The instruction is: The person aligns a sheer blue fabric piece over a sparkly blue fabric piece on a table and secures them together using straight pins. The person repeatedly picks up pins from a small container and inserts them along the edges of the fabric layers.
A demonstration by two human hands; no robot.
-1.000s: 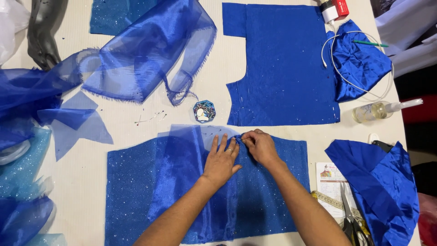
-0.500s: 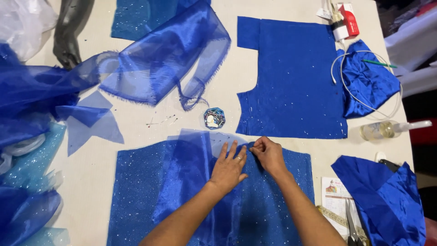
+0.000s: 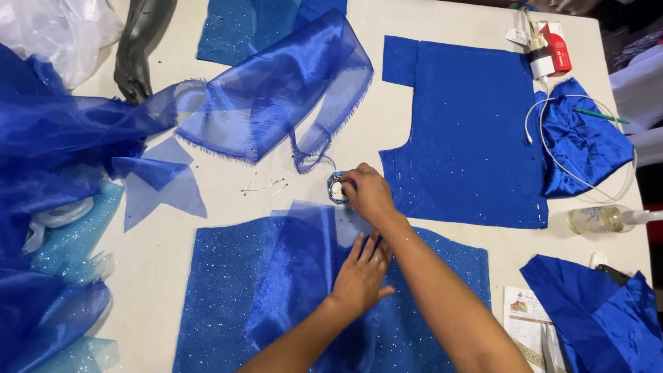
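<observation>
Currently, the cream-coloured work table (image 3: 228, 207) carries blue fabric pieces across its whole surface. Along the left edge lies a heap of deep blue sheer organza (image 3: 48, 159), with pale turquoise glitter tulle (image 3: 62, 255) below it. Near the far left corner rests a dark grey mannequin hand (image 3: 138, 48). A loose length of translucent blue organza with frayed edges (image 3: 276, 90) spreads from there toward the table centre. A few pins (image 3: 266, 186) lie on the bare table just below it.

At the near edge, a rectangular panel of blue glitter fabric (image 3: 221, 290) lies flat, with a strip of sheer blue organza (image 3: 297, 276) laid over its middle. The left hand (image 3: 359, 273) rests flat on this strip, fingers spread and released, grasping nothing.

The right hand (image 3: 366, 193) reaches beyond the far edge of the panel, with its fingers closed around a small round blue-rimmed pin holder (image 3: 335, 188). The holder sits on the bare table between the glitter panel and the frayed organza.

Right of centre lies a large cut piece of plain blue sparkle fabric (image 3: 463, 138). Toward the right edge sit a crumpled blue satin piece (image 3: 583, 145), a white cord (image 3: 552, 138) looped over it, and a clear bottle of yellowish liquid (image 3: 608, 220) lying on its side. A second folded blue satin piece (image 3: 601, 318) occupies the near right corner.
</observation>
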